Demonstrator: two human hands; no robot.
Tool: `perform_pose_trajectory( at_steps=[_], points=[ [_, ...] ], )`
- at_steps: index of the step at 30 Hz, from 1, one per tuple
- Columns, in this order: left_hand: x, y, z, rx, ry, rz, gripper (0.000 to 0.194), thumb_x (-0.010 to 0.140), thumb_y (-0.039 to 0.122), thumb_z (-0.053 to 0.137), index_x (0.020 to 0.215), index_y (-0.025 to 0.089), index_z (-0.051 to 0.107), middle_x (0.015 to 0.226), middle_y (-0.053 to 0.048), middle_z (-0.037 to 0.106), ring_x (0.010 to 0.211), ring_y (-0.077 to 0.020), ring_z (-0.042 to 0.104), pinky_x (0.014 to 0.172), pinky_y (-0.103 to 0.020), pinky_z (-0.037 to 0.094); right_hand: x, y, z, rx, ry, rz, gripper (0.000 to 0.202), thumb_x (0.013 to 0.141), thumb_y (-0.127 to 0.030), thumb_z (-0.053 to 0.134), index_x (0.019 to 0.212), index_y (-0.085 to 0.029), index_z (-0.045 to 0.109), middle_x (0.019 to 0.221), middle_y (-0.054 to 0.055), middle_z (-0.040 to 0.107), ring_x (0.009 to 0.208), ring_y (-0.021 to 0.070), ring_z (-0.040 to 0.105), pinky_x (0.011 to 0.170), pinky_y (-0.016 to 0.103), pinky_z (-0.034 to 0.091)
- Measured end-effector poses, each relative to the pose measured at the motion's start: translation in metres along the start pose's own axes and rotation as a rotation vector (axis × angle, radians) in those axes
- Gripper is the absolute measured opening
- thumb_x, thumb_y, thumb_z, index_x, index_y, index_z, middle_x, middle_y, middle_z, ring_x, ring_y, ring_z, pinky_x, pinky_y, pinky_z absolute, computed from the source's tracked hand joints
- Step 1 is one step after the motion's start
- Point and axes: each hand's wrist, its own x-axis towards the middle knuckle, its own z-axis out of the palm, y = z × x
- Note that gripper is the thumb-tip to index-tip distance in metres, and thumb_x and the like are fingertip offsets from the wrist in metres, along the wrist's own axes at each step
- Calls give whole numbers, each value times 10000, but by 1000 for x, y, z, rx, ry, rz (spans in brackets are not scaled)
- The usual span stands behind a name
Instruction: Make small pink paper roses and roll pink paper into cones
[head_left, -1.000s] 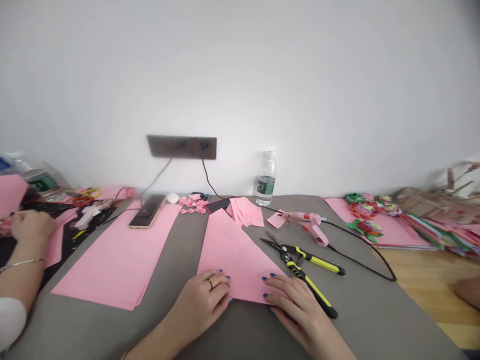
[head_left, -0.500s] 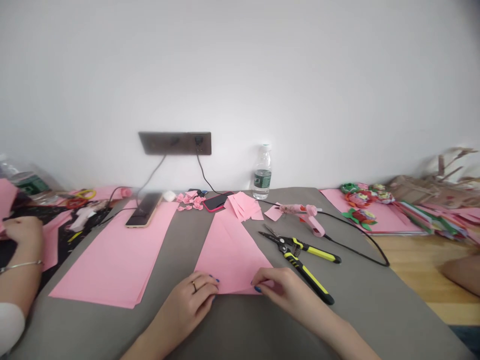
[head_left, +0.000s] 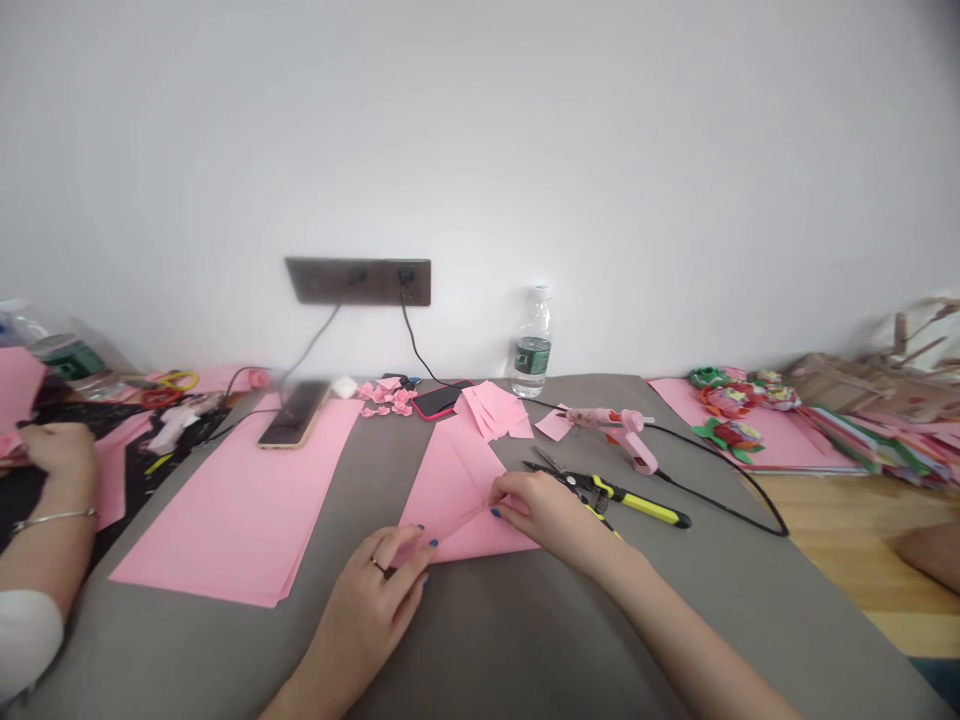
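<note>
Fold half made, flap not yet pressed flat

The pink sheet (head_left: 454, 475) lies on the grey surface (head_left: 757, 600), straight ahead of the person. The right hand (head_left: 551, 512), at the sheet's three o'clock, pinches what looks like a flap edge between thumb and fingertips. The left hand (head_left: 375, 585), at its seven o'clock, sits on the near corner, fingers bent; whether it grips or only steadies the paper I cannot tell.

The fold seems begun but unfinished: the flap is turned inward, with no finished crease visible there. At twelve to one o'clock, small pink squares (head_left: 489, 408) lie loosely piled, apparently cut but unshaped. At eleven, small curled pink pieces (head_left: 390, 396) look already shaped. At nine, large pink sheets (head_left: 240, 505) lie stacked, seemingly unworked.
</note>
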Motion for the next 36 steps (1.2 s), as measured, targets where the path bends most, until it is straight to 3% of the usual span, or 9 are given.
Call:
perform_pose_trajectory(
  at_steps=[6, 10, 14, 17, 21, 25, 30, 36],
  points=[
    [-20, 11, 3, 224, -155, -9, 553, 965, 300, 488, 1481, 130, 383, 1445, -146, 542, 1300, -288, 516, 1020, -441, 471, 1, 1, 15, -113, 77, 3, 209, 839, -45, 535, 834, -199, 677, 890, 27, 727, 848, 178, 674, 777, 289, 414],
    [-26, 16, 11, 272, -195, -47, 600, 977, 363, 468, 1513, 134, 328, 1496, -120, 495, 1346, -281, 467, 1065, -456, 403, -5, -5, 29, -212, 179, 26, 209, 873, -66, 513, 914, -186, 680, 992, 81, 708, 978, 245, 640, 928, 420, 363],
    [-24, 20, 15, 270, -195, -112, 601, 980, 391, 461, 1514, 149, 332, 1484, -114, 509, 1331, -279, 471, 1080, -460, 362, -21, -18, 47, -386, 338, -155, 339, 915, -86, 460, 1168, -212, 647, 1340, 102, 624, 1299, 313, 472, 1112, 574, 136],
    [-22, 23, 16, 261, -186, -130, 596, 979, 394, 462, 1506, 139, 348, 1469, -122, 523, 1328, -281, 464, 1084, -460, 348, -38, -28, 64, -507, 294, -267, 420, 956, -159, 428, 1356, -206, 545, 1510, 93, 479, 1398, 315, 357, 1144, 593, 10],
    [-19, 24, 16, 212, -182, -160, 582, 980, 392, 461, 1505, 164, 358, 1465, -127, 517, 1326, -292, 459, 1079, -465, 358, -56, -33, 84, -556, 211, -265, 536, 968, -283, 448, 1489, -164, 402, 1540, 103, 435, 1396, 311, 362, 1162, 565, 113],
    [-21, 26, 11, 201, -188, -144, 575, 985, 354, 442, 1511, 148, 335, 1490, -144, 487, 1353, -291, 438, 1093, -478, 346, -60, -32, 90, -567, 184, -208, 607, 960, -308, 455, 1535, -171, 319, 1583, 104, 352, 1419, 339, 333, 1121, 584, 230],
    [-35, 33, 0, 298, -200, -68, 569, 979, 315, 423, 1507, 119, 339, 1536, -126, 439, 1427, -279, 337, 1169, -488, 194, -60, -33, 92, -557, 188, -183, 653, 940, -315, 473, 1552, -188, 284, 1601, 101, 312, 1437, 357, 302, 1110, 589, 253],
    [-41, 39, -3, 383, -190, -7, 566, 969, 384, 432, 1436, 65, 451, 1495, -146, 491, 1412, -272, 341, 1199, -467, -3, -64, -40, 101, -600, 272, -139, 626, 915, -285, 478, 1517, -160, 360, 1589, 107, 335, 1427, 363, 293, 1087, 589, 239]
  ],
)
